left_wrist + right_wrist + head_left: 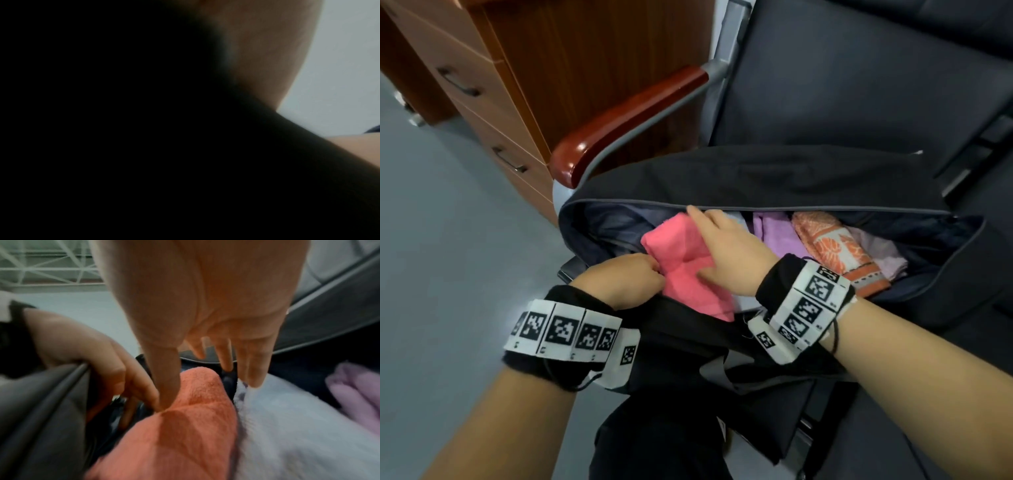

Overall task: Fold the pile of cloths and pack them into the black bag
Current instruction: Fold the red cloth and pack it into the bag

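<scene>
The black bag [756,178] lies open on a chair seat, with folded cloths inside. A pink cloth [681,246] [195,426] stands at the bag's left end. My right hand [709,240] [207,391] rests on it with straight fingers: the thumb presses its left side and the fingertips [252,379] reach down on its right, by a white cloth [287,426]. My left hand [626,277] [92,356] curls over the bag's near rim, beside the pink cloth. The left wrist view is almost all dark, with only blurred skin [257,56].
A lilac cloth [777,236] [353,394] and an orange-and-white patterned cloth [835,253] fill the bag's middle and right. The chair's red-brown armrest [626,116] is at the left, a wooden drawer cabinet [493,102] behind it. Grey floor [448,240] lies left.
</scene>
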Motion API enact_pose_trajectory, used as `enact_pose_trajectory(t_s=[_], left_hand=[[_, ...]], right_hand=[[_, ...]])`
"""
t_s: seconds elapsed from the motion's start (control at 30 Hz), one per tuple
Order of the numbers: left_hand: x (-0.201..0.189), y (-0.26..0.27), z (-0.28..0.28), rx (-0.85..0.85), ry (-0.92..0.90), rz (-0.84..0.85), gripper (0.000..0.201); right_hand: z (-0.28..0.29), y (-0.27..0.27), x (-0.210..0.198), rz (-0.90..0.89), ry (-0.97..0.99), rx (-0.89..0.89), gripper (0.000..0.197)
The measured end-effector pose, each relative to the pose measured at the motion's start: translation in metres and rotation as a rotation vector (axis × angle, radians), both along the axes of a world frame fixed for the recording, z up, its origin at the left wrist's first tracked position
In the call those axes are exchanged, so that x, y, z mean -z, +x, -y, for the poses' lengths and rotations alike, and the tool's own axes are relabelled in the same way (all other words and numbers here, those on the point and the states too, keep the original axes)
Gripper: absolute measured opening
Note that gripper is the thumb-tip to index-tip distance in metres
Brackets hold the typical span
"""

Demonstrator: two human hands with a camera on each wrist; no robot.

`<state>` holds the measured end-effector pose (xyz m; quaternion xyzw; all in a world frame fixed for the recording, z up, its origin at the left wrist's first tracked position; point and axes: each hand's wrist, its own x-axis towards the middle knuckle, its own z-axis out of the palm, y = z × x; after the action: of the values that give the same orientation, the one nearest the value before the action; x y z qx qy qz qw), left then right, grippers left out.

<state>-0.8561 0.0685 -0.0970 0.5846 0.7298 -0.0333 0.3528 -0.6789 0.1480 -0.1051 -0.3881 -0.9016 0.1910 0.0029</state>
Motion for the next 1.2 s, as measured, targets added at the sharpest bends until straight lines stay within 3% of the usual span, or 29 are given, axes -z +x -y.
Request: enact_pose_trajectory(t_s=[0.13,0.3,0.43,0.57,0.7,0.87,1.03,1.2], left_hand=[[-0.002,-0.001,0.000,-0.065,0.052,-0.071,0.012],[-0.006,0.006,0.004,-0.145,0.138,-0.117,0.023],[-0.009,0.010,0.008,-0.183,0.132,-0.144,0.045],[-0.021,0.015,0.013,-0.194,0.143,-0.144,0.037],[-0.040,0.042,0.021,-0.158,0.289,-0.198,0.030],[-0.070,0.160,0.022,-0.027,0.593,-0.003,0.028],[-0.077,0.321,0.035,0.197,0.569,0.159,0.022],[-0.054,0.491,0.066,0.418,0.458,0.248,0.023]], right_hand=[[0.011,0.006,0.017,0.255,0.012,-0.184,0.099],[-0.005,-0.004,0.042,0.422,-0.032,-0.102,0.103],[-0.006,-0.010,0.039,0.468,-0.055,-0.092,0.100],[0.000,0.019,0.003,0.206,-0.157,-0.073,0.082],[0.019,0.091,-0.043,-0.121,-0.159,0.114,0.067],[0.080,0.229,-0.074,-0.283,-0.101,0.351,0.053],[0.160,0.391,-0.068,-0.253,-0.104,0.638,0.046],[0.240,0.551,-0.034,-0.278,-0.047,0.954,0.045]])
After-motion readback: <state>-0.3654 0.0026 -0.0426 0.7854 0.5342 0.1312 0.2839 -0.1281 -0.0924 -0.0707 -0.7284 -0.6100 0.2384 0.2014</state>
